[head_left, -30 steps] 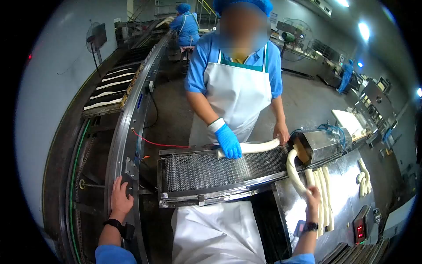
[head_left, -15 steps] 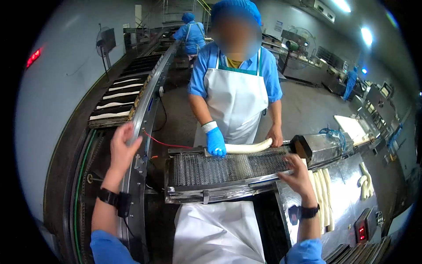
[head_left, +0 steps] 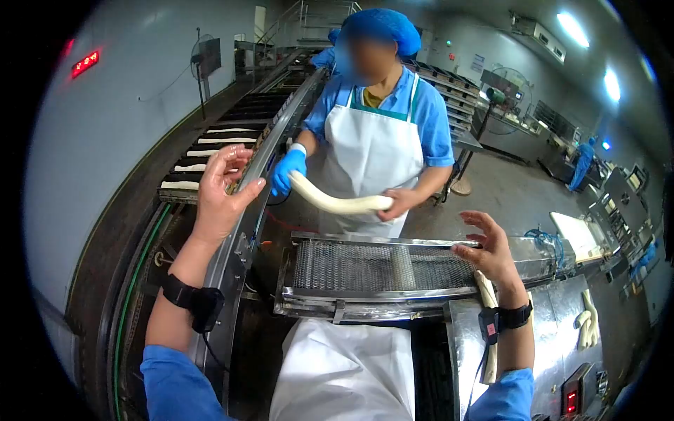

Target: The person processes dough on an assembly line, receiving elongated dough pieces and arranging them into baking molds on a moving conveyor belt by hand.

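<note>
My left hand (head_left: 226, 189) is raised over the side rail of the tray conveyor (head_left: 242, 242), fingers curved and apart, holding nothing. My right hand (head_left: 493, 251) hovers by the right end of the wire-mesh belt (head_left: 344, 268), also empty with its fingers spread. Beneath my right wrist, a pale dough strip (head_left: 487, 291) lies on the metal table (head_left: 544, 319), partly covered by my arm. Across the belt, a co-worker holds a long dough strip (head_left: 340, 205) in the air, one gloved hand (head_left: 288, 172) at one end and a bare hand (head_left: 401, 203) at the other.
On the left, dark trays (head_left: 179, 184) carry white dough strips along the conveyor. A twisted dough piece (head_left: 588, 321) and a scale with a red display (head_left: 572, 398) are on the right table. A metal housing (head_left: 533, 256) adjoins the belt.
The co-worker has lifted the dough strip off the mesh belt and moved it toward the tray conveyor. Both my hands sit higher in view, still empty; the view has shifted.
</note>
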Demonstrator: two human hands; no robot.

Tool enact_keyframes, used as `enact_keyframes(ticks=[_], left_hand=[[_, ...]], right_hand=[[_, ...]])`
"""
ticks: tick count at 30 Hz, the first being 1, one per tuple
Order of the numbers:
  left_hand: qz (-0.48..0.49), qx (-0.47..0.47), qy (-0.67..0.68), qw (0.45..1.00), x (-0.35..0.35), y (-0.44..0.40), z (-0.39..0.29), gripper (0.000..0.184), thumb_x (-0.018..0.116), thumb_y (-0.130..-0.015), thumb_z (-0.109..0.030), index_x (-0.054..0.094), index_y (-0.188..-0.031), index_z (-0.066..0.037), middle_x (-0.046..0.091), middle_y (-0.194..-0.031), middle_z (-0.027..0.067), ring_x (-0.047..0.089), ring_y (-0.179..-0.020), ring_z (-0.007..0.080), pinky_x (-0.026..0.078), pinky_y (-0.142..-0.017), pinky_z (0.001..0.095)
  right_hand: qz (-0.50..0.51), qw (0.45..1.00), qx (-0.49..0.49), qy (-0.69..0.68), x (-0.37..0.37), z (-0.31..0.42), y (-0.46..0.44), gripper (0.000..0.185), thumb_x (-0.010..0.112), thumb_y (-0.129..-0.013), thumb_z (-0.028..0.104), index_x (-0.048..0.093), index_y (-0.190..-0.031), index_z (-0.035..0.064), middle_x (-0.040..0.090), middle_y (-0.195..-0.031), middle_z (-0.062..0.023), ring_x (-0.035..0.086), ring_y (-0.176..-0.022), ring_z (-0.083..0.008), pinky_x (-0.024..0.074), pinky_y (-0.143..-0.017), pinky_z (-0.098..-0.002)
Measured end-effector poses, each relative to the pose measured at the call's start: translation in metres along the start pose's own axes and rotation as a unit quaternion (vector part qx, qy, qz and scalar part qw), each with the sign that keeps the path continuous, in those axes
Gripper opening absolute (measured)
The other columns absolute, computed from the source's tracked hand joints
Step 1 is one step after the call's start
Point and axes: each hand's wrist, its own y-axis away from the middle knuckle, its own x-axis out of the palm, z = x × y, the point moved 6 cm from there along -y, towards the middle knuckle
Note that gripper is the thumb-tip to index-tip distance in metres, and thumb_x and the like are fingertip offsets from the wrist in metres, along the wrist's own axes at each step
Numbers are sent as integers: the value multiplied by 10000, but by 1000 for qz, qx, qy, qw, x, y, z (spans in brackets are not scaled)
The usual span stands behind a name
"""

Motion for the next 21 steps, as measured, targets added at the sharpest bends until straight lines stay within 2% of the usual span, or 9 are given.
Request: enact_keyframes(ticks=[1, 2, 3, 6, 11, 13, 19, 20, 21], left_hand=[[-6, -36, -18, 999, 3, 8, 10, 449, 755, -763, -109, 560, -1167, -81, 519, -1202, 28, 532, -1080, 149, 430, -915, 305], [2, -55, -16, 998, 3, 15, 22, 558, 767, -754, -148, 513, -1248, -89, 487, -1268, 43, 510, -1122, 182, 426, -926, 339], [0, -58, -16, 998, -3, 15, 31, 558, 767, -754, -148, 513, -1248, -89, 487, -1268, 43, 510, -1122, 182, 426, -926, 339], [-46, -92, -20, 995, -30, 15, 52, 757, 780, -742, -190, 377, -1377, -106, 412, -1379, 62, 464, -1195, 251, 411, -947, 381], [-110, -137, -15, 984, -49, 17, 43, 776, 796, -726, -198, 375, -1374, -125, 366, -1405, 61, 415, -1244, 265, 404, -945, 380], [-86, -134, -22, 987, -52, 17, 52, 773, 792, -725, -185, 375, -1373, -126, 360, -1405, 60, 406, -1242, 264, 404, -945, 388], [31, -144, -30, 989, 20, 45, 38, 865, 823, -707, -257, 317, -1401, -147, 318, -1365, 114, 330, -1290, 306, 391, -998, 461], [74, -162, -86, 980, 33, 46, 41, 920, 809, -702, -308, 275, -1436, -157, 233, -1482, 107, 274, -1356, 319, 355, -1036, 478], [85, -124, -126, 981, 43, 42, 48, 870, 807, -725, -370, 318, -1383, -78, 295, -1408, 185, 337, -1293, 324, 401, -998, 440]], right_hand=[[2, 1000, -3, -1, -9, -5, 2, 629, 811, -714, 76, 529, -1275, 49, 550, -1296, -105, 489, -1235, -246, 423, -1003, -399], [-4, 1000, 1, 7, -15, -11, 3, 628, 811, -715, 76, 528, -1275, 54, 550, -1298, -101, 488, -1236, -247, 422, -1004, -398], [-9, 1000, 8, 16, -14, -10, 0, 627, 811, -715, 76, 528, -1274, 59, 550, -1300, -97, 487, -1238, -248, 421, -1006, -396], [-14, 999, 24, 23, -11, -4, -1, 627, 813, -714, 77, 527, -1272, 67, 547, -1304, -91, 479, -1246, -249, 421, -1012, -413], [18, 999, 34, 18, -1, -12, 7, 631, 816, -714, 91, 528, -1275, 81, 524, -1329, -92, 444, -1279, -255, 411, -1028, -412], [54, 995, 40, 69, 24, 4, 5, 682, 816, -725, 150, 488, -1320, 104, 487, -1353, -104, 438, -1284, -265, 421, -1030, -418], [166, 986, -31, 6, 82, 24, -9, 772, 838, -709, 220, 445, -1358, 80, 467, -1359, -143, 435, -1280, -295, 428, -1025, -415], [169, 985, -28, 4, 91, 27, -16, 772, 838, -709, 220, 445, -1358, 80, 467, -1359, -143, 435, -1280, -295, 428, -1025, -415], [176, 984, -34, 10, 101, 32, -27, 801, 844, -703, 240, 432, -1367, 63, 462, -1365, -156, 440, -1274, -301, 432, -1018, -415]])
